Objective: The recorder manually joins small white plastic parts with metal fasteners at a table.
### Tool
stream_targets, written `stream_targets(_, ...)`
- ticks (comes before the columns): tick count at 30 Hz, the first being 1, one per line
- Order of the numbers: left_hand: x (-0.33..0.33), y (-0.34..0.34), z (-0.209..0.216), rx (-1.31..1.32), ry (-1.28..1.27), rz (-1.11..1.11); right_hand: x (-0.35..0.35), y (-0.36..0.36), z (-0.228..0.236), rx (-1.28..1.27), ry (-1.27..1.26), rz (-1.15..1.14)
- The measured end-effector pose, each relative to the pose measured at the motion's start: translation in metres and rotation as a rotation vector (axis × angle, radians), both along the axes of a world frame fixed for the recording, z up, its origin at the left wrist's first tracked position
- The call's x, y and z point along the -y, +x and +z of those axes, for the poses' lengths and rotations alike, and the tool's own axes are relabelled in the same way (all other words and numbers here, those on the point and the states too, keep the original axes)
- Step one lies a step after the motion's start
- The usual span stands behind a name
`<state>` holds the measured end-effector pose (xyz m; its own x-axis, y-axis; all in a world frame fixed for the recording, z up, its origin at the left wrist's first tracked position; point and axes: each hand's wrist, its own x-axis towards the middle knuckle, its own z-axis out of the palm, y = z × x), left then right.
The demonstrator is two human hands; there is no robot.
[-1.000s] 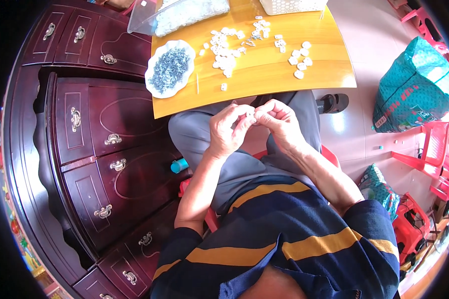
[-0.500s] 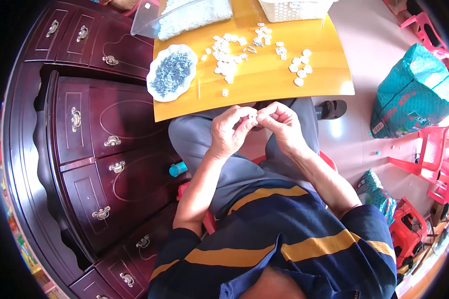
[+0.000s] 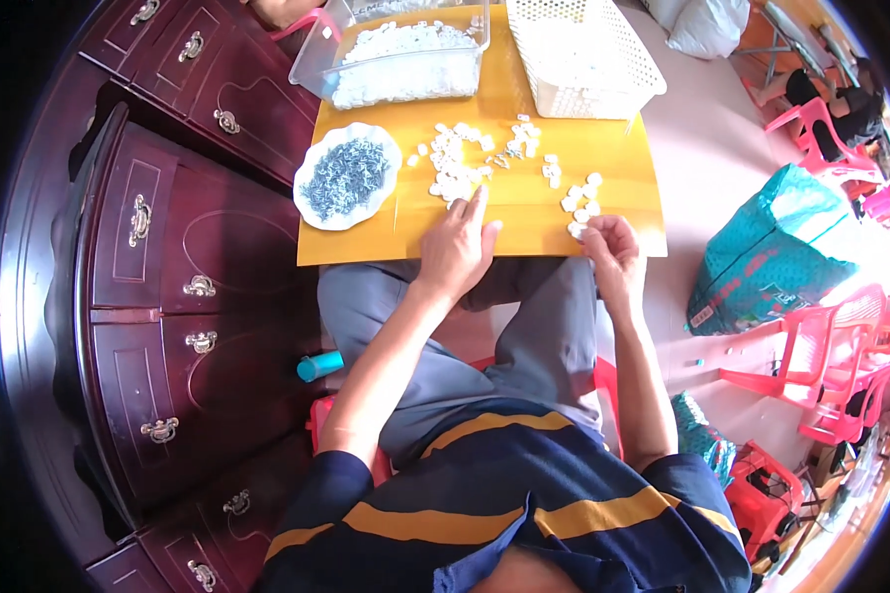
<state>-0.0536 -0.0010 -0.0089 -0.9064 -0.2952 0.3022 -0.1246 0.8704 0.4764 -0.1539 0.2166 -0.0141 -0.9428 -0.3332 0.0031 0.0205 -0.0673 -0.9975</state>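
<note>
My left hand (image 3: 455,249) reaches over the table's near edge, thumb apart and forefinger stretched to a loose pile of small white plastic pieces (image 3: 453,178); it holds nothing that I can see. At the right, my right hand (image 3: 617,259) has its thumb and fingers pinched at a small white rounded piece (image 3: 577,230), beside a group of similar white pieces (image 3: 581,198). Between these groups lie a small cluster of white pieces (image 3: 551,170) and some small grey metal screws (image 3: 509,153). A scalloped white dish (image 3: 311,203) full of such screws stands left of my left hand.
On the yellow table (image 3: 524,222), a clear plastic bin (image 3: 311,69) of white pieces stands at the back left, a white perforated basket (image 3: 603,104) at the back right. Dark red drawers (image 3: 188,237) flank the left. A teal bag (image 3: 761,257) and red chairs (image 3: 811,346) stand at right.
My hands were together over my lap, fingering a small white piece. They have parted: the left moved forward to the pile, the right went rightward to the rounded pieces. The view has shifted.
</note>
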Motion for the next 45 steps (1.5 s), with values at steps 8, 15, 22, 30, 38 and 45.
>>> stream_targets(8, 0.008, -0.028, -0.008, 0.128, -0.113, 0.054, -0.013, -0.028, -0.004, -0.391, 0.502, -0.122)
stream_targets(15, 0.006, -0.024, -0.016, 0.006, -0.154, 0.012, -0.002, -0.030, 0.001, -0.569, 0.653, -0.120)
stream_targets(22, -0.002, -0.017, -0.013, -0.001, -0.175, 0.042, 0.004, -0.028, 0.002, -0.611, 0.689, -0.178)
stream_targets(30, -0.001, -0.016, -0.016, -0.030, -0.188, 0.055, 0.037, 0.000, 0.020, -0.693, 0.520, -0.030)
stream_targets(38, 0.005, -0.017, -0.014, -0.035, -0.214, 0.038, 0.088, -0.012, 0.007, -0.911, 0.620, 0.180)
stream_targets(45, -0.004, -0.030, -0.015, -0.088, -0.225, -0.011, 0.103, -0.043, -0.042, -0.980, 0.660, 0.347)
